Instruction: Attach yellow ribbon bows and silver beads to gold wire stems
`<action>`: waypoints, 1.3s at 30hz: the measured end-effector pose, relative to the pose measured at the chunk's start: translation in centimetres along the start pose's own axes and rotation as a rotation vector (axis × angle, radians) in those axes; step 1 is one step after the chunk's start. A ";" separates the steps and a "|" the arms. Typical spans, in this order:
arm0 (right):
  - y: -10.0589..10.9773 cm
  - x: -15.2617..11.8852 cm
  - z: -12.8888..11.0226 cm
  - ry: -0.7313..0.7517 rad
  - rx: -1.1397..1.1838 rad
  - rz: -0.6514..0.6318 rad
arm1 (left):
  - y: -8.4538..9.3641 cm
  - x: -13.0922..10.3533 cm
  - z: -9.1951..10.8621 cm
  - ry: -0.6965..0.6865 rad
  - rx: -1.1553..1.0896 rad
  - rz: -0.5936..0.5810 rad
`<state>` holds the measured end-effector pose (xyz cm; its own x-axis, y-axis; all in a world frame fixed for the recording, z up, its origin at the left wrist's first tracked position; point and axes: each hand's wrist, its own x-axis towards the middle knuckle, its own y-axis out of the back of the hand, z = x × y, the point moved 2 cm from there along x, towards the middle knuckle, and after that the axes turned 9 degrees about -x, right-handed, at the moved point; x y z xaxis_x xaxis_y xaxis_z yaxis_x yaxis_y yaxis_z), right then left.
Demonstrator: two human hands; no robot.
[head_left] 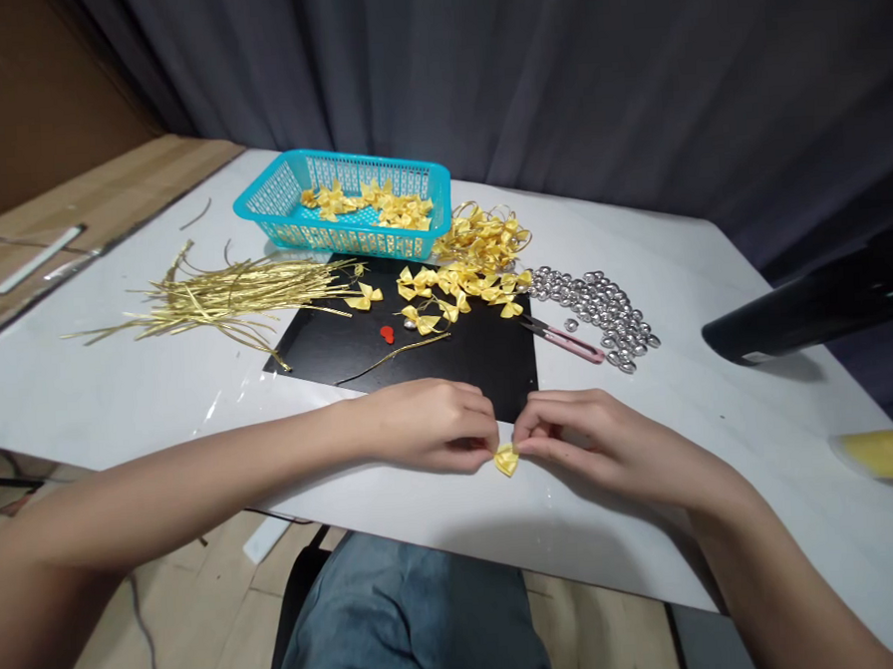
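Note:
A small yellow ribbon bow (506, 460) is pinched between my two hands, low over the white table's front edge. My left hand (440, 425) grips its left side with the fingers closed. On the other side, the thumb and fingertips of my right hand (582, 432) are closed on the bow too. Just beyond lies a black mat (313, 353) bearing more yellow bows (455, 279), a gold tie strand (395, 355) and a small red piece (388, 335). Pink-handled thread snips (567, 342) rest at the mat's right edge.
Behind the mat stands a turquoise basket (344, 242) with yellow bows inside. Gold strands (227, 294) are heaped at left, looped bows (486, 235) beside the basket. Silver beads (599, 312) spread at right, near a black cylindrical object (804, 306) and a yellow object (891, 454).

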<state>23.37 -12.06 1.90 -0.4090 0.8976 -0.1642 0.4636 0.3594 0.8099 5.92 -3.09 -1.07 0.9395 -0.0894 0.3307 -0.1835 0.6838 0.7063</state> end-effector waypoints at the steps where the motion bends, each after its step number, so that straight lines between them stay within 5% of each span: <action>1: 0.0 0.0 0.0 -0.002 0.002 0.005 | 0.0 0.0 0.0 0.002 0.002 -0.001; 23: 0.0 0.0 -0.2 0.016 -0.021 -0.013 | -0.1 0.1 0.1 0.009 0.043 -0.023; 33: 1.7 -0.9 0.0 -0.012 -0.006 0.189 | -0.1 -0.1 -0.2 0.034 -0.023 -0.018; 39: 1.1 -0.5 -0.2 0.000 0.007 0.046 | 0.2 -0.1 -0.1 0.025 -0.050 -0.041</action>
<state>23.93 -12.22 3.00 -0.3870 0.9133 -0.1266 0.4872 0.3192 0.8129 5.85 -2.92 -1.01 0.9530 -0.1000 0.2860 -0.1310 0.7152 0.6865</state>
